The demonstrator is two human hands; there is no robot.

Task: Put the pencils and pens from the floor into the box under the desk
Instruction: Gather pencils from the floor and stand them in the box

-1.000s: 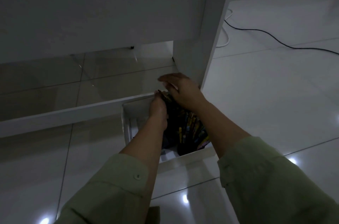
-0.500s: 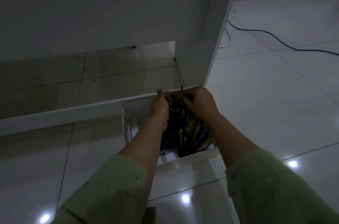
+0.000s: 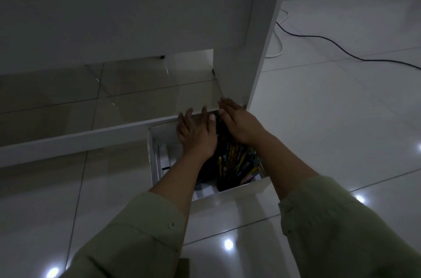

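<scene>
A white open box [image 3: 230,195] stands on the tiled floor, its far end beside the desk's low crossbar [image 3: 75,138]. Inside it lies a dark bundle of pencils and pens [image 3: 237,163] with yellow and coloured shafts. My left hand [image 3: 196,134] hovers over the far left part of the box with its fingers straight and spread. My right hand [image 3: 241,125] lies flat over the far end of the bundle, fingers straight, next to the desk's side panel. Neither hand holds anything that I can see.
The white desk's side panel [image 3: 255,50] rises just right of the box's far end. A black cable [image 3: 341,47] and a white cable [image 3: 280,45] run across the glossy floor tiles at the right. Ceiling lights reflect in the tiles near me.
Both hands have let go of the bundle's far end and now lie flat with straight fingers. The pens have sunk lower into the box.
</scene>
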